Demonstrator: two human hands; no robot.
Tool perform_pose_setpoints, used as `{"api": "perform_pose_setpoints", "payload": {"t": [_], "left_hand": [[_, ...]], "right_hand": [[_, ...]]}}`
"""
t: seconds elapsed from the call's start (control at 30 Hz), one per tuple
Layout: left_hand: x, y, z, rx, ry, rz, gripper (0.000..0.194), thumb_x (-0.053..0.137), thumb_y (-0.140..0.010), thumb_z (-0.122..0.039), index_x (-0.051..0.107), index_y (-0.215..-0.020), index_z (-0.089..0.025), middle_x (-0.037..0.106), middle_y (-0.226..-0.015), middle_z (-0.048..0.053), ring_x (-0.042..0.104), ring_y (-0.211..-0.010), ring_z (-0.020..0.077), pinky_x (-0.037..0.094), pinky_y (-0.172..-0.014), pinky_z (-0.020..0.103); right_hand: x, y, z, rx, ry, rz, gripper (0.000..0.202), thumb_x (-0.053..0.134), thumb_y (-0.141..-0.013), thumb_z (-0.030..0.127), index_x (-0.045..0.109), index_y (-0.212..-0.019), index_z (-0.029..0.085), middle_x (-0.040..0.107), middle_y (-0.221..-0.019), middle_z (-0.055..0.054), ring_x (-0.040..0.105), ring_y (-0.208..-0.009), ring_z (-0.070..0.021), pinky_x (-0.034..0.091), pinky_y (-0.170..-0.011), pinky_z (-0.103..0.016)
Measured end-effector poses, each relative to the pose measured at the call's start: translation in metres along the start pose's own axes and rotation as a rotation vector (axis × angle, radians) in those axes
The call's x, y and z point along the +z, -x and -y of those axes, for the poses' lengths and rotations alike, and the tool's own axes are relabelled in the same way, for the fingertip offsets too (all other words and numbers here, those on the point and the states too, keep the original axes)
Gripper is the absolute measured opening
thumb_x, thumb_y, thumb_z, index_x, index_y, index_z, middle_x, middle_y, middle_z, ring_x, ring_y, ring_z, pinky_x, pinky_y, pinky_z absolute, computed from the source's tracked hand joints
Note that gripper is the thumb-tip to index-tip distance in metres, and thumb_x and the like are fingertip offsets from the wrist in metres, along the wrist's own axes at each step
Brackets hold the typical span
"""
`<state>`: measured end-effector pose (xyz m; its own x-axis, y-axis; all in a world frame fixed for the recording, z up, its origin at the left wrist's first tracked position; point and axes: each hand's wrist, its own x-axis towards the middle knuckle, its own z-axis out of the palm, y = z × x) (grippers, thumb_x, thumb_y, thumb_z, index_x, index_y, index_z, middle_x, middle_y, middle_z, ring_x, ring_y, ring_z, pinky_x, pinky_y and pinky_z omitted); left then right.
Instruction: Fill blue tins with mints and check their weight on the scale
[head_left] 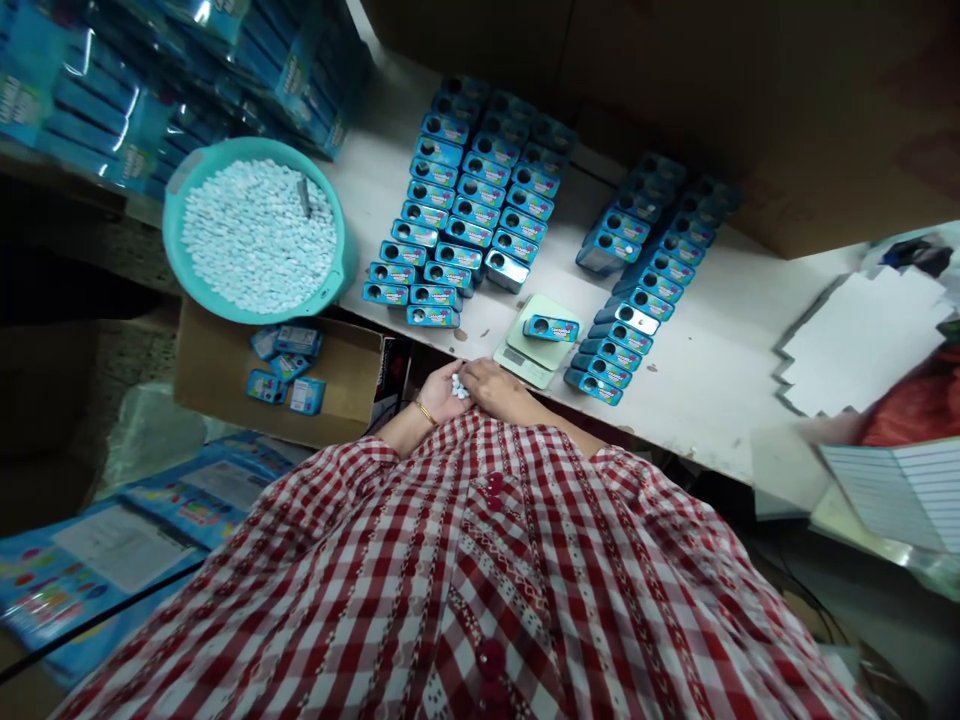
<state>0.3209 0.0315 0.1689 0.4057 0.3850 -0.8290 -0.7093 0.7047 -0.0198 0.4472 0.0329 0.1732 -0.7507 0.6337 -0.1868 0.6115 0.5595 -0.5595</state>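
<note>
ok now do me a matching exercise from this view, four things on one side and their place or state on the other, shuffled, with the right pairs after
1. scale
2. teal tub
3. left hand
4. cardboard box

A. cupped beside the right hand, with a few pale pellets in it
B. below the tub in the picture, with several blue packs inside
C. under a single blue tin
D. heaped with pale pellets

Pairs: 1-C, 2-D, 3-A, 4-B

The light is dim. The table (705,370) is brighter, but the big box (675,90) is dark. White shine streaks the packs (97,95) at top left. The edges look stretched and blurry.
</note>
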Motion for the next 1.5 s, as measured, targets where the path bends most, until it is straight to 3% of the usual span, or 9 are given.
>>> {"api": "perform_pose_setpoints", "payload": {"t": [0.17, 0.37, 0.6, 0.77, 0.87, 1.03, 1.23, 1.37, 1.5], "left_hand": [[-0.002, 0.005, -0.002, 0.038, -0.012, -0.083, 0.030, 0.037, -0.090, -0.018, 0.065, -0.089, -0.008, 0.068, -0.079, 0.011, 0.066, -0.076, 0.0178, 0.051, -0.076, 0.031], [-0.002, -0.002, -0.001, 0.010, -0.011, -0.025, 0.026, 0.039, -0.088, -0.014, 0.063, -0.077, -0.010, 0.062, -0.060, 0.005, 0.061, -0.054, 0.0127, 0.051, -0.063, 0.025], [0.023, -0.008, -0.006, 0.005, -0.083, 0.094, 0.034, 0.035, -0.089, -0.019, 0.063, -0.100, -0.004, 0.070, -0.089, 0.017, 0.067, -0.090, 0.0222, 0.051, -0.082, 0.033], [0.037, -0.009, -0.007, 0.015, -0.096, 0.106, 0.035, 0.037, -0.088, -0.019, 0.060, -0.110, -0.004, 0.070, -0.095, 0.017, 0.066, -0.096, 0.0234, 0.050, -0.085, 0.033], [0.032, -0.010, -0.006, 0.020, -0.093, 0.101, 0.036, 0.037, -0.088, -0.019, 0.059, -0.112, -0.005, 0.070, -0.096, 0.017, 0.066, -0.096, 0.0231, 0.050, -0.085, 0.034], [0.020, -0.005, -0.008, 0.043, -0.083, 0.067, 0.036, 0.038, -0.086, -0.018, 0.060, -0.111, -0.003, 0.069, -0.097, 0.018, 0.066, -0.097, 0.0235, 0.050, -0.086, 0.034], [0.007, 0.000, -0.013, 0.123, -0.044, 0.002, 0.032, 0.038, -0.086, -0.014, 0.062, -0.105, -0.004, 0.070, -0.093, 0.016, 0.066, -0.095, 0.0219, 0.052, -0.086, 0.033], [-0.001, -0.003, -0.016, 0.162, -0.032, -0.090, 0.025, 0.040, -0.086, -0.010, 0.064, -0.094, -0.005, 0.070, -0.086, 0.014, 0.068, -0.085, 0.0183, 0.054, -0.077, 0.026], [-0.001, -0.004, -0.018, 0.160, -0.045, -0.148, 0.021, 0.043, -0.086, -0.006, 0.063, -0.084, -0.006, 0.069, -0.078, 0.012, 0.068, -0.071, 0.0141, 0.053, -0.061, 0.018]], "right_hand": [[0.010, -0.005, -0.004, 0.067, -0.109, -0.060, 0.024, 0.045, -0.087, 0.013, 0.057, -0.108, 0.014, 0.058, -0.103, -0.010, 0.051, -0.092, -0.0190, 0.045, -0.082, -0.033], [0.001, 0.003, -0.007, 0.039, -0.292, -0.148, 0.020, 0.047, -0.085, 0.013, 0.061, -0.098, 0.017, 0.061, -0.097, -0.007, 0.052, -0.090, -0.0172, 0.044, -0.085, -0.032], [-0.043, 0.035, -0.053, 0.322, -0.257, -0.569, 0.014, 0.048, -0.084, 0.018, 0.062, -0.089, 0.018, 0.061, -0.089, -0.007, 0.056, -0.084, -0.0178, 0.046, -0.079, -0.031], [-0.050, 0.038, -0.085, 0.457, -0.066, -0.536, 0.017, 0.049, -0.083, 0.017, 0.064, -0.088, 0.019, 0.062, -0.092, -0.008, 0.056, -0.087, -0.0214, 0.046, -0.080, -0.035], [-0.048, 0.037, -0.086, 0.428, -0.084, -0.573, 0.020, 0.045, -0.086, 0.020, 0.064, -0.091, 0.019, 0.063, -0.095, -0.008, 0.057, -0.091, -0.0207, 0.047, -0.082, -0.034], [-0.052, 0.048, -0.080, 0.386, -0.230, -0.767, 0.019, 0.045, -0.087, 0.022, 0.064, -0.088, 0.021, 0.067, -0.089, -0.005, 0.061, -0.086, -0.0172, 0.049, -0.079, -0.032], [-0.055, 0.070, -0.095, 0.547, -0.246, -0.991, 0.018, 0.048, -0.084, 0.025, 0.065, -0.084, 0.019, 0.066, -0.082, -0.004, 0.061, -0.079, -0.0163, 0.049, -0.074, -0.032], [-0.053, 0.077, -0.105, 0.611, -0.266, -1.011, 0.019, 0.049, -0.083, 0.029, 0.064, -0.086, 0.019, 0.065, -0.085, -0.004, 0.060, -0.079, -0.0160, 0.050, -0.070, -0.031], [-0.048, 0.077, -0.108, 0.528, -0.243, -0.873, 0.028, 0.054, -0.081, 0.034, 0.061, -0.103, 0.018, 0.062, -0.100, -0.008, 0.059, -0.088, -0.0184, 0.051, -0.075, -0.035]]}}
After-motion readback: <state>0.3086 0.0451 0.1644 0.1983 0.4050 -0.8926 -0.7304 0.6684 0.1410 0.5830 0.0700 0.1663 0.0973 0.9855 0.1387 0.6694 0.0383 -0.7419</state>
